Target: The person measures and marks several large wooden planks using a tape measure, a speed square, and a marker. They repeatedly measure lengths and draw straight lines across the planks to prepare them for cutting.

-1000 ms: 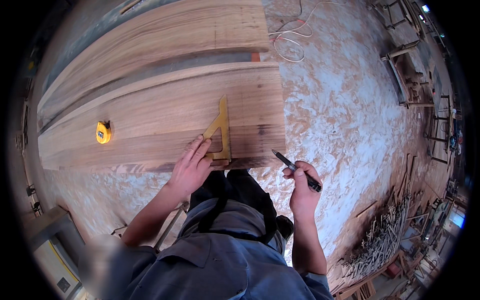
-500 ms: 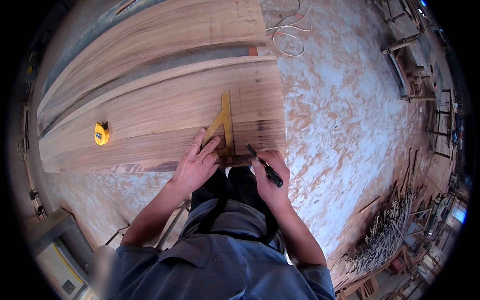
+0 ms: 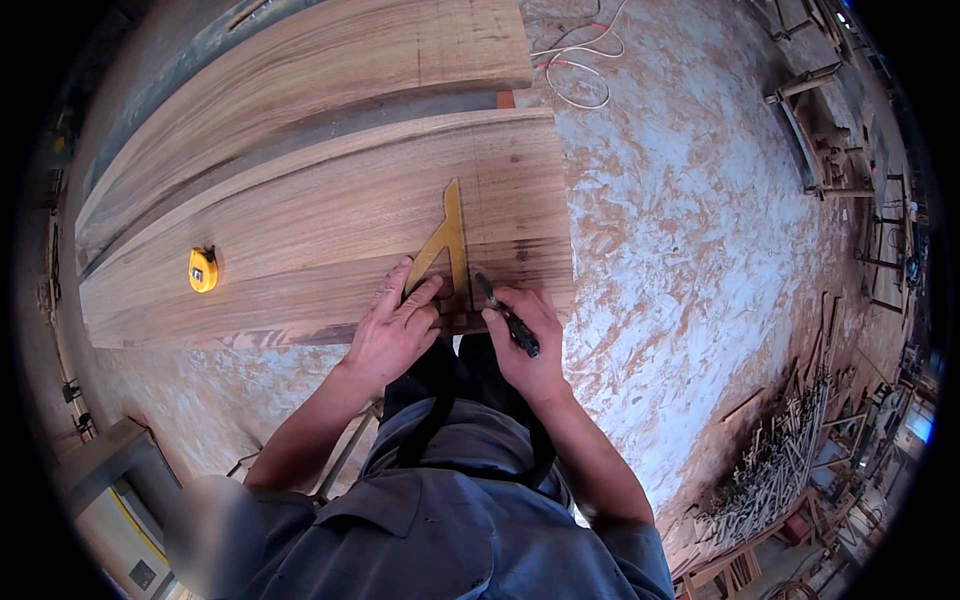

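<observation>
A yellow triangular set square [image 3: 455, 235] lies on the wooden board [image 3: 330, 215], its wide end at the near edge. My left hand [image 3: 392, 325] holds it down, fingers spread over its lower left corner and the opening in its middle. Just to the right, my right hand [image 3: 528, 335] grips a slim black pen [image 3: 515, 325]. The pen's tip points away from me and sits close to the square's right edge; I cannot tell whether it touches the wood. A thin dark line runs across the board beyond the square.
A yellow tape measure [image 3: 203, 270] rests on the board's left part. Beyond a narrow gap lies a second wooden board [image 3: 380, 45]. A pale cable [image 3: 590, 75] curls on the floor at the far right. Thin metal rods [image 3: 765, 480] are heaped at the lower right.
My right hand has moved left with the pen, bringing its tip close to the set square's right edge. My left hand and the square have stayed in place.
</observation>
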The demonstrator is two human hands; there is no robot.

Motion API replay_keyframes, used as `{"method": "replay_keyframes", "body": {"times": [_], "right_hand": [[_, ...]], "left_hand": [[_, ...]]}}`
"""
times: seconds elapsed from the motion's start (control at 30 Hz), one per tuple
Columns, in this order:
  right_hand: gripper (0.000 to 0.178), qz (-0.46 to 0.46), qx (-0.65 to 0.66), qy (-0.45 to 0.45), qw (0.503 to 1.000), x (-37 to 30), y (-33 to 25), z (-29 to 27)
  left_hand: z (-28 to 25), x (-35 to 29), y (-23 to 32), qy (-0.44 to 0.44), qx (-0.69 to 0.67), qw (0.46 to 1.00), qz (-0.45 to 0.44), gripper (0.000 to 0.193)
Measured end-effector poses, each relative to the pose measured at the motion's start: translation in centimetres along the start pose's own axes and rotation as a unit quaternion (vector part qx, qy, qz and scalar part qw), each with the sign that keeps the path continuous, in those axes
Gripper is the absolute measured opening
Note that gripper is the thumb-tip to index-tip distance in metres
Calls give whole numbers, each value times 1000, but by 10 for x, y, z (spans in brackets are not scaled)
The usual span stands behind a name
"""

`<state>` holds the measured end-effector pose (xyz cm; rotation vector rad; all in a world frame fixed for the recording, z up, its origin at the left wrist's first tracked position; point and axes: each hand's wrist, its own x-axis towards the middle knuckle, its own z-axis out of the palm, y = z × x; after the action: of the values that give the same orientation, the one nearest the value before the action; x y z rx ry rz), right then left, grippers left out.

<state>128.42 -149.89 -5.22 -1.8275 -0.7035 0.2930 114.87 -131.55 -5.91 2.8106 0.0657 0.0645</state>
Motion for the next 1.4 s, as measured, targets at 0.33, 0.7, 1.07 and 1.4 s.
{"method": "replay_keyframes", "body": {"times": [0.33,0.7,1.07,1.4], "right_hand": [[22,-2,-8,-5,1000,3,1,5],[16,0,-5,-31,1000,-11,-7,-13],[20,53,29,36,998,67,14,23],[19,28,42,43,998,80,10,32]], "left_hand": [[-3,3,4,-5,9,1000,0,26],[-2,2,5,-8,42,999,5,26],[-4,5,6,5,68,998,12,22],[-8,7,7,-9,50,999,14,23]]}}
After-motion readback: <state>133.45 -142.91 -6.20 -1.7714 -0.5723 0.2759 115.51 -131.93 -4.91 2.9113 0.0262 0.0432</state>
